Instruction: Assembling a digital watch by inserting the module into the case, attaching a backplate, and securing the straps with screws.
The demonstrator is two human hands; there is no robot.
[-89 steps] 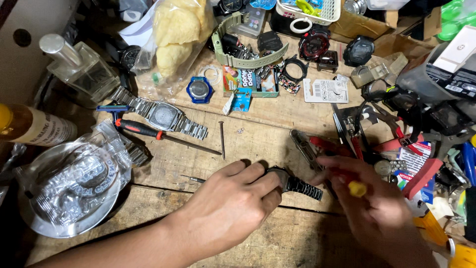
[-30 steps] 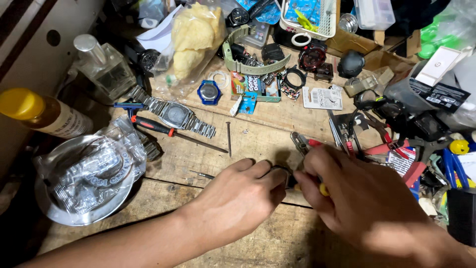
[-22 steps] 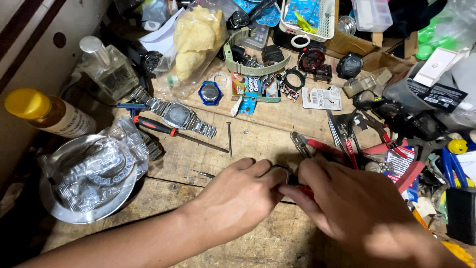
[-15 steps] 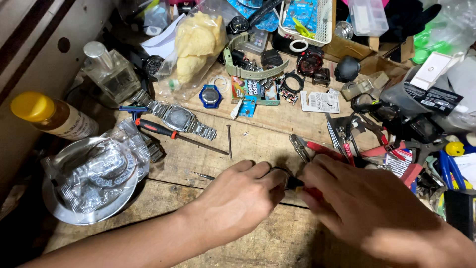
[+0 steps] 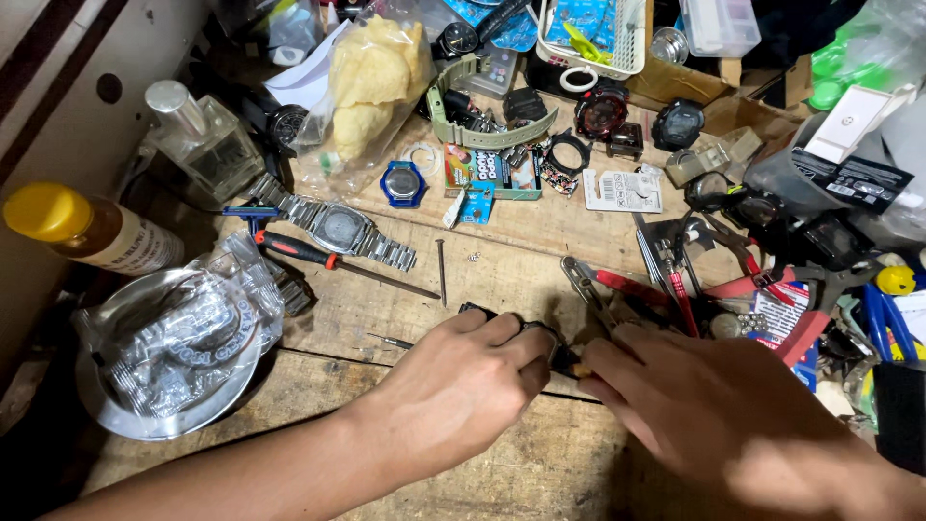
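Your left hand (image 5: 463,381) pinches a small black watch part (image 5: 555,355) on the wooden bench (image 5: 502,260); your right hand (image 5: 714,405) closes against it. A white blister card (image 5: 622,190) lies beyond, beside a red-blue card (image 5: 482,172).

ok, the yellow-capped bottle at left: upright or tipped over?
Tipped over. The yellow-capped bottle lies on its side beside the metal dish, cap pointing left, cap on.
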